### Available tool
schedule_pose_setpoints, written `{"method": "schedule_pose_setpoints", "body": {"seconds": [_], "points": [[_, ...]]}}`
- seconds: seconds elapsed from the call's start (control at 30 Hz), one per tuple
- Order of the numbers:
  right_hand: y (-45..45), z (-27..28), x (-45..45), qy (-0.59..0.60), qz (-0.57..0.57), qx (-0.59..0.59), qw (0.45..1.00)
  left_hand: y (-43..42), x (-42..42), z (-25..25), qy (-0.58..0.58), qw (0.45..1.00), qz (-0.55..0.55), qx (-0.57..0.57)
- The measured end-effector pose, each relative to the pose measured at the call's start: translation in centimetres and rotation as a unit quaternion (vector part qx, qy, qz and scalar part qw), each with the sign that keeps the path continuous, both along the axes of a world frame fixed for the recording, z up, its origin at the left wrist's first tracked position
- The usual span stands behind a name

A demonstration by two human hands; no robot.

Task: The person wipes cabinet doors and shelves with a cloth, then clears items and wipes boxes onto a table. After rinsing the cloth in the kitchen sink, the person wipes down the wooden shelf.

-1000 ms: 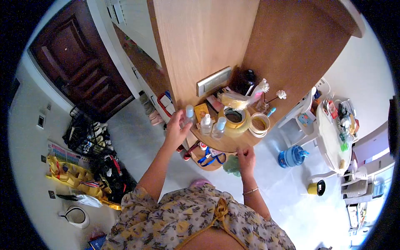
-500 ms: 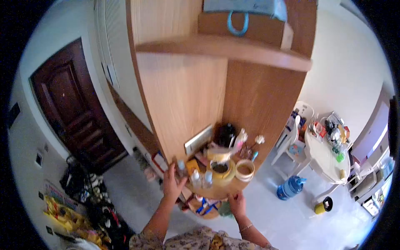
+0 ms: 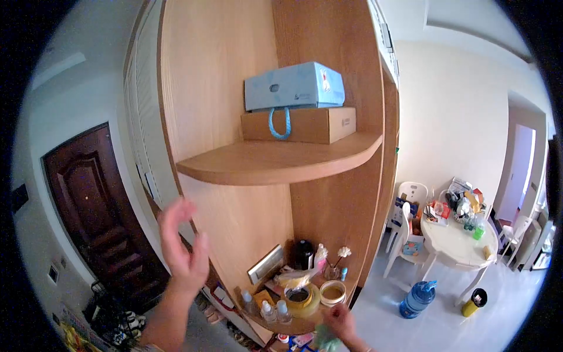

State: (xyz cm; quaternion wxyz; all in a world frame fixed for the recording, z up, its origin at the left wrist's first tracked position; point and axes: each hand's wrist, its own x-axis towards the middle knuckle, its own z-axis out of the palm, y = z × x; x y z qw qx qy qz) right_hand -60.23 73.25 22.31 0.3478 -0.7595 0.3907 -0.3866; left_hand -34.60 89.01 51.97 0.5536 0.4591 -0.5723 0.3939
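Observation:
My left hand [image 3: 185, 249] is raised at the left side of the wooden corner shelf unit, fingers and thumb apart, holding nothing. My right hand [image 3: 339, 322] is curled closed at the front edge of the lower shelf [image 3: 305, 325], below a cream jar [image 3: 333, 292]; its fingers hide whatever may be inside. Pale green material [image 3: 326, 339] shows just beneath it; whether the hand grips it I cannot tell. Several small clear bottles [image 3: 284, 312] stand at the shelf's left front. Beside them lie rolls of tape [image 3: 298, 296].
An upper shelf [image 3: 264, 164] juts out above, carrying a light blue box [image 3: 293, 88] on a brown box [image 3: 299, 124]. A black container [image 3: 303, 254] stands behind the tape. To the right are a cluttered white table [image 3: 457, 240], a water jug [image 3: 418, 299] and a yellow bin [image 3: 474, 301].
The view has tilted up, bringing the upper shelf's boxes fully into sight. My left hand has moved up and left, away from the bottles. My right hand remains by the shelf's front edge.

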Motion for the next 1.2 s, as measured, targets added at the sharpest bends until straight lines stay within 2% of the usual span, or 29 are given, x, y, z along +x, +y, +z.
{"method": "schedule_pose_setpoints", "body": {"seconds": [0.07,0.13,0.17,0.2,0.27,0.3,0.33,0.4,0.43,0.5,0.53,0.6,0.63,0.7,0.8,0.93,1.0,1.03,1.17,1.2], "points": [[-1.0,9.7,-1.0,-0.180,-0.020,-0.011,0.983,-1.1,-1.3,5.1,0.045,0.997,-0.039,0.043],[-2.0,19.0,-2.3,-0.326,-0.013,-0.164,0.931,-2.4,-1.5,9.5,0.101,0.987,-0.062,0.107],[-2.0,23.6,-3.2,-0.319,-0.031,-0.202,0.925,-3.2,-1.4,11.6,0.126,0.981,-0.073,0.129],[-2.7,27.2,-3.2,-0.352,-0.063,-0.272,0.893,-3.9,-1.4,13.4,0.160,0.968,-0.092,0.171],[-3.8,33.5,-3.1,-0.331,-0.056,-0.338,0.879,-5.9,-0.6,16.5,0.219,0.932,-0.132,0.256],[-4.5,36.2,-2.4,-0.315,-0.022,-0.337,0.887,-7.3,0.4,17.4,0.244,0.910,-0.153,0.298],[-5.1,38.4,-1.5,-0.298,0.012,-0.335,0.894,-8.7,1.1,17.9,0.245,0.912,-0.150,0.294],[-7.1,41.5,0.8,-0.199,0.017,-0.427,0.882,-10.8,1.7,18.7,0.296,0.875,-0.106,0.369],[-7.6,42.5,1.6,-0.202,0.020,-0.429,0.880,-11.2,1.1,19.1,0.296,0.876,-0.103,0.366],[-8.2,44.0,2.9,-0.063,-0.012,-0.454,0.889,-11.7,0.1,19.7,0.380,0.821,-0.027,0.424],[-8.2,44.5,3.1,-0.067,-0.011,-0.456,0.887,-12.3,0.9,19.6,0.379,0.824,-0.025,0.421],[-8.2,45.4,3.4,0.038,-0.031,-0.458,0.888,-13.5,1.9,19.4,0.347,0.829,-0.022,0.438],[-8.2,45.6,3.6,0.032,-0.034,-0.461,0.886,-12.7,0.7,19.6,0.363,0.809,-0.009,0.463],[-8.2,45.5,3.8,0.084,-0.067,-0.471,0.875,-13.7,2.4,19.7,0.340,0.822,-0.026,0.457],[-8.7,45.4,3.6,0.028,-0.018,-0.473,0.880,-14.3,3.4,19.5,0.327,0.834,-0.049,0.441],[-8.4,45.0,3.3,-0.006,-0.018,-0.484,0.875,-13.5,3.9,19.4,0.309,0.860,-0.085,0.398],[-8.9,44.2,3.2,-0.100,-0.004,-0.490,0.866,-12.9,3.3,19.2,0.310,0.867,-0.078,0.382],[-8.9,44.0,3.0,-0.100,-0.002,-0.489,0.866,-12.3,2.8,19.1,0.313,0.873,-0.072,0.366],[-8.8,43.3,2.0,-0.171,0.043,-0.435,0.883,-11.2,2.7,19.0,0.338,0.851,-0.071,0.395],[-8.8,43.1,1.8,-0.189,0.060,-0.418,0.887,-11.0,3.0,19.0,0.345,0.826,-0.135,0.424]]}}
